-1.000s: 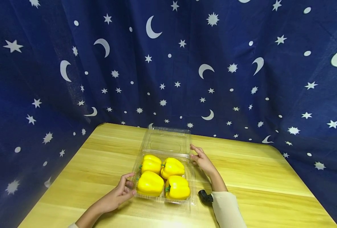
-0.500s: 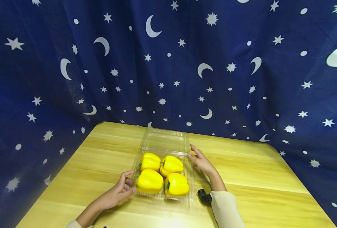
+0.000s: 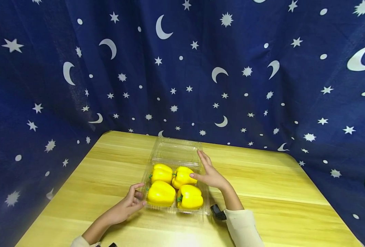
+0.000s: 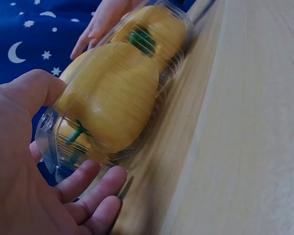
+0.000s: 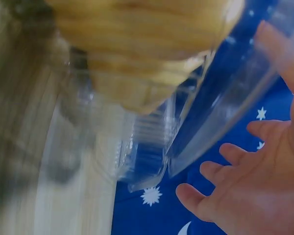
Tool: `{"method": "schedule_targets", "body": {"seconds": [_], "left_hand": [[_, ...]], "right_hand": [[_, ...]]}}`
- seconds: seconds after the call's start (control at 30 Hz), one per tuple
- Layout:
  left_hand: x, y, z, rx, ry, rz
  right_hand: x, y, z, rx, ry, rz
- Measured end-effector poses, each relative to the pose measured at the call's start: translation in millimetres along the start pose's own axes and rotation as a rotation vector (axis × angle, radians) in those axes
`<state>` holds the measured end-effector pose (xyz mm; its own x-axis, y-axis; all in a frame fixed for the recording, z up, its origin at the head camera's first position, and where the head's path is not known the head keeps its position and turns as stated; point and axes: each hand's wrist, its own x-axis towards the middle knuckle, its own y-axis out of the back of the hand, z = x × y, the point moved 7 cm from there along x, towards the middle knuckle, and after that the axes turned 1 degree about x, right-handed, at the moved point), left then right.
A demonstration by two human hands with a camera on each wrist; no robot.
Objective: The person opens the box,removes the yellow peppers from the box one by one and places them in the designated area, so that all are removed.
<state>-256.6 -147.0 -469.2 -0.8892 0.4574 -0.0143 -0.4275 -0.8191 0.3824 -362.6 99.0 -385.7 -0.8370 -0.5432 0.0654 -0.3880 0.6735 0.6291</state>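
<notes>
A clear plastic clamshell box [image 3: 205, 208] lies with its lid [image 3: 177, 151] folded back toward the curtain. Inside sit several yellow bell peppers [image 3: 161, 193] with green stems. My left hand [image 3: 122, 207] rests at the box's left side, thumb and forefinger at the rim, the other fingers loosely bent. In the left wrist view, the thumb touches the plastic beside a pepper [image 4: 108, 98]. My right hand [image 3: 211, 176] is spread at the right side, its forefinger by the lid's right edge and its thumb overlapping the back right pepper [image 3: 184, 176]. The right wrist view is blurred.
A light wood table [image 3: 278, 195] bears the box. A dark blue curtain [image 3: 195, 68] with moons and stars hangs behind and to both sides. A black strap-like device [image 3: 218, 212] sits at the right wrist, beside the box's front right corner.
My right hand has shifted left and slightly away from me, from beside the box to over its right edge, with thumb and forefinger spreading apart. My left hand stays in place.
</notes>
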Motion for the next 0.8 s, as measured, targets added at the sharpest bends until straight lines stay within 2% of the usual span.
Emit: {"method": "schedule_targets", "body": {"seconds": [0.13,0.37,0.67,0.8], "left_hand": [[-0.4,0.0,0.4,-0.004,0.011,0.003],[-0.8,0.6,0.0,-0.003,0.021,0.007],[0.5,1.2,-0.9,-0.017,0.033,0.008],[1.0,1.1,-0.6,-0.016,0.03,0.011]], "right_hand": [[5.1,-8.0,8.3,-0.036,0.041,-0.013],[2.4,-12.6,3.7,-0.052,0.089,-0.039],[0.9,-12.8,3.5,-0.163,0.101,-0.068],[1.1,-13.9,6.9,-0.182,0.077,-0.09]]}}
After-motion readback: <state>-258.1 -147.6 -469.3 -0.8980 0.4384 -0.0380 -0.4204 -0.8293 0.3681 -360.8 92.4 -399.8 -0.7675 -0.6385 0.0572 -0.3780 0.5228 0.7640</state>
